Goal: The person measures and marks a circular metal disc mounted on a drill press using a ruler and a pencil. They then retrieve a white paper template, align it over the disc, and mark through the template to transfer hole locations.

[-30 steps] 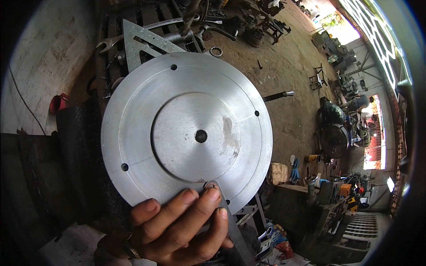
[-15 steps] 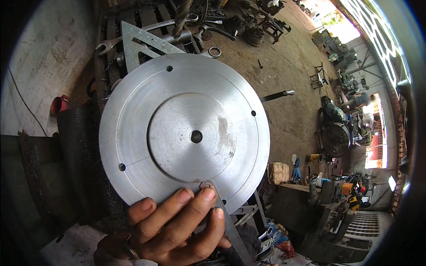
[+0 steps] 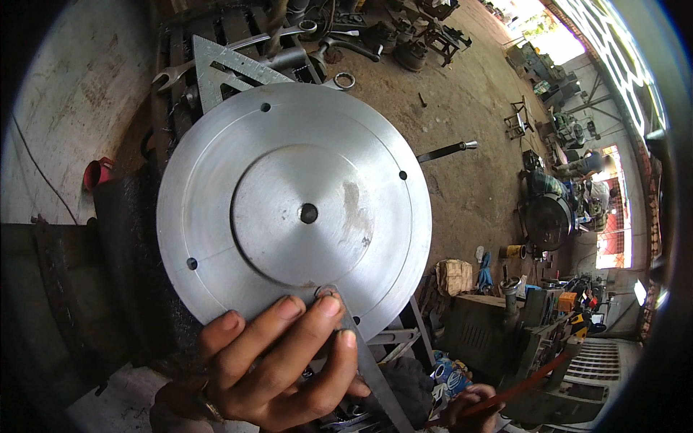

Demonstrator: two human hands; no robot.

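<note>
A large round silver metal disc (image 3: 209, 173) with a raised centre, a middle hole and several small holes near its rim faces me. A fine scribed circle runs through the rim holes. Across the disc's near edge lies a flat dark metal strip (image 3: 372, 375), its rounded end close to the raised centre. My left hand (image 3: 285, 361) is closed on this strip, fingertips pressing its end against the disc. At the lower right, my right hand (image 3: 473, 408) is closed round a long thin reddish-orange stick (image 3: 534, 377), blurred; its exact kind is unclear.
Behind the disc, a metal set square (image 3: 242, 66), a combination spanner (image 3: 173, 76) and a drill bit (image 3: 276, 29) sit over a slotted machine table (image 3: 177, 47). A lever handle (image 3: 447, 151) sticks out at the right. Machines and a cardboard box (image 3: 454, 277) stand beyond on the floor.
My right hand has come into view at the lower right with the reddish stick. The disc appears slightly further left and up; my left hand keeps its hold on the strip.
</note>
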